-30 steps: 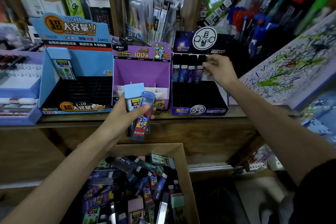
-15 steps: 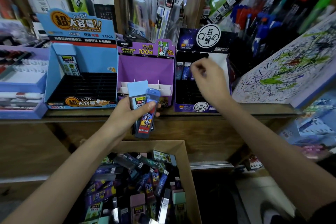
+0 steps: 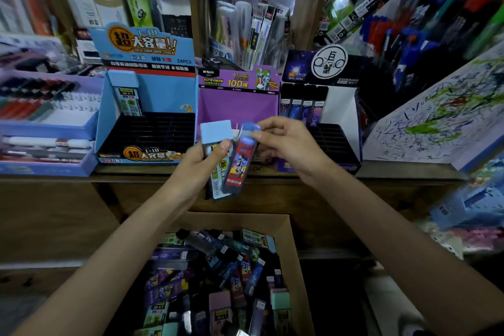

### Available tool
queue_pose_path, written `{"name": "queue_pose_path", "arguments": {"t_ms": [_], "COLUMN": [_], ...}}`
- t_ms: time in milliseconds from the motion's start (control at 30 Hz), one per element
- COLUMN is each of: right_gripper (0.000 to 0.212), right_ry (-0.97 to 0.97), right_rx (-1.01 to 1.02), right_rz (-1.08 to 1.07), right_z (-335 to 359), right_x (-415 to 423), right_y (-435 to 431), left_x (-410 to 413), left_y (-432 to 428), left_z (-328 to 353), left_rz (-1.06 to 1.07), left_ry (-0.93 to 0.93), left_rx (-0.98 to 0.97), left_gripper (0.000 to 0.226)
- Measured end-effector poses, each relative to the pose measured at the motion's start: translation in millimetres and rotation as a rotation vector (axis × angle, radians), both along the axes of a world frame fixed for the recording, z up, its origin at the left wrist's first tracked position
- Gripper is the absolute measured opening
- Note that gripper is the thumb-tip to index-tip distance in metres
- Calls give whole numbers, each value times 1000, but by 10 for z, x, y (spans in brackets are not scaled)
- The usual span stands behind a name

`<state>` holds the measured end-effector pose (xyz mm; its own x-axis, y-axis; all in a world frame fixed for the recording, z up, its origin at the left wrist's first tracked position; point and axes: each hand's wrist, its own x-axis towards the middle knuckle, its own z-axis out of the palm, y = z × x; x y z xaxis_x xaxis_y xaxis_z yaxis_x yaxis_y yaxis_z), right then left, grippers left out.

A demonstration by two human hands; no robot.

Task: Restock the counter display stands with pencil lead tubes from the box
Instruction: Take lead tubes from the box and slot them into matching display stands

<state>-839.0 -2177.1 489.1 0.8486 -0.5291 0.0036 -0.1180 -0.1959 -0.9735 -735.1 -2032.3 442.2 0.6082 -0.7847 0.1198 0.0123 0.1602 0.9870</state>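
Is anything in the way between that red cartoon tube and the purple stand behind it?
Nothing visible. The left hand and right hand hold the red tube in front of the purple stand; its slots are hidden behind the hands.

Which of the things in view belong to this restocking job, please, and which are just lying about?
Job: left hand, holding the blue-capped tube and red tube; right hand, pinching the red tube's cap; cardboard box; blue stand, purple stand, black stand.
Lying about: scribbled pad, pen racks, left-side trays.
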Motion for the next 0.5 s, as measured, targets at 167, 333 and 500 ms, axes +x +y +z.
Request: {"name": "queue_pose_path", "arguments": {"t_ms": [167, 333, 500], "right_gripper": [8, 11, 15], "right_ry": [-177, -238, -169], "right_rx": [-72, -287, -462], "right_rz": [-128, -230, -188], "right_z": [298, 377, 246], "right_x": [300, 789, 1054], "right_y": [-104, -120, -73], "left_x": [293, 483, 518], "left_y": [360, 632, 726], "left_z": [22, -54, -121], "left_rz": [102, 206, 229], "left_ry": [-10, 13, 21], "left_rx": [-7, 21, 25], "left_gripper": [20, 17, 24]}}
